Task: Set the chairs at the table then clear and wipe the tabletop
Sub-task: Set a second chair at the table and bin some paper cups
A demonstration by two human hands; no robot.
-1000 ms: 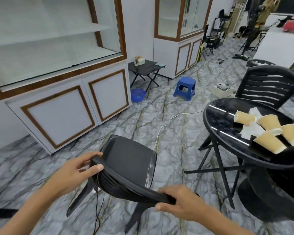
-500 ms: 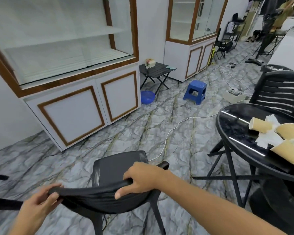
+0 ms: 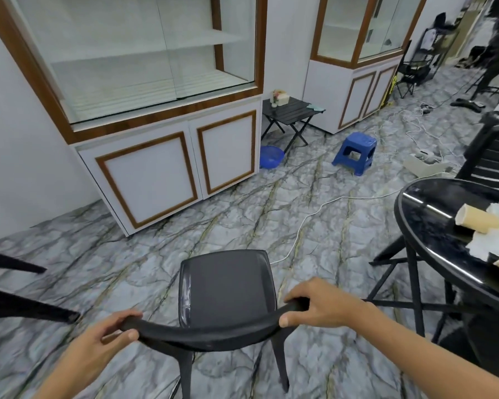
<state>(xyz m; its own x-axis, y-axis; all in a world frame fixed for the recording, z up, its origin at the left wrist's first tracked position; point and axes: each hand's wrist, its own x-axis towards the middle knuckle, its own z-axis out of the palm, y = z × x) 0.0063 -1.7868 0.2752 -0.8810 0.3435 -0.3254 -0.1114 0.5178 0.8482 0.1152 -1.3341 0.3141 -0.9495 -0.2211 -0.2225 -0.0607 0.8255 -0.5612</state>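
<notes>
Nearest the camera, the left hand (image 3: 104, 336) is curling its grip closed around the left end of the black chair's (image 3: 225, 295) curved backrest, while the right hand (image 3: 314, 305) is clamping the right end the same way. The chair is standing upright on the marble floor (image 3: 271, 211), just left of the round black surface (image 3: 432, 226) and apart from it. Near that surface's right edge, a paper cup (image 3: 476, 219) is lying on its side touching crumpled tissue (image 3: 487, 243). Behind the surface, a second black chair (image 3: 493, 152) is standing. Farther off, a blue stool (image 3: 355, 152) is sitting beside a white cabinet (image 3: 167, 156).
</notes>
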